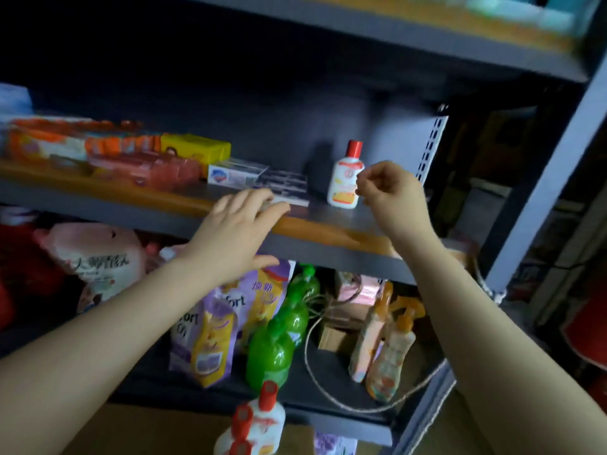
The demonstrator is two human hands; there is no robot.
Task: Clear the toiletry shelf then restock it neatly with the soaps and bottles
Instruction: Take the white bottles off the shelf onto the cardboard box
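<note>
The grey metal toiletry shelf with its orange front strip (328, 233) runs across in front of me at chest height. On its right part stands a small white plastic bottle with a red cap (345, 178), upright and alone. Left of it lie flat white and blue soap boxes (236, 174), then a yellow soap pack (197, 149), pink wrapped soap bars (147, 172) and orange packets (49, 142) running off to the left end. My left hand (236, 231) lies over the shelf's front edge, fingers straight and spread, tips touching the nearest flat box. My right hand (391, 195) hangs just beside the white bottle, fingers loosely curled, holding nothing that I can make out. On the shelf below stand purple refill pouches (210, 336), green plastic bottles (276, 349) and orange spray bottles (387, 343).
</note>
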